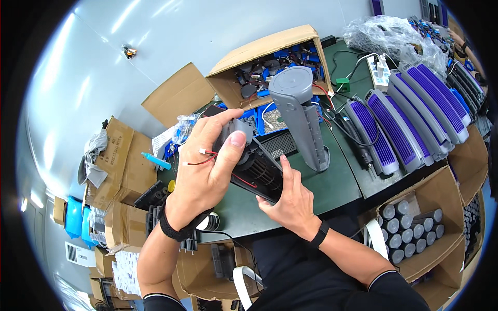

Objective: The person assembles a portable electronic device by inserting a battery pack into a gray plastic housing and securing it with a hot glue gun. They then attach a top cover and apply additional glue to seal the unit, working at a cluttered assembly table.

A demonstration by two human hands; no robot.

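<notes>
Both my hands hold a dark grey fan housing (263, 168), tilted over the table. A slotted black cylinder, like a fan wheel, shows inside it. My left hand (205, 155) wraps round its upper end, thumb on top. Red wires with white connectors (204, 152) hang out beside that thumb. At the lower end, my right hand (291, 205) grips the edge, its index finger lying along the side. Just beyond, a grey fan body (301, 124) with a round base on top stands upright on the green table (337, 184).
An open carton (270, 52) of blue and black parts stands behind blue bins (272, 115). To the right lie purple-and-grey grille panels (394, 122), a power strip (378, 72) and cables. Below right, another carton (441, 243) holds grey cylinders. Another person's hand (456, 37) shows at far right.
</notes>
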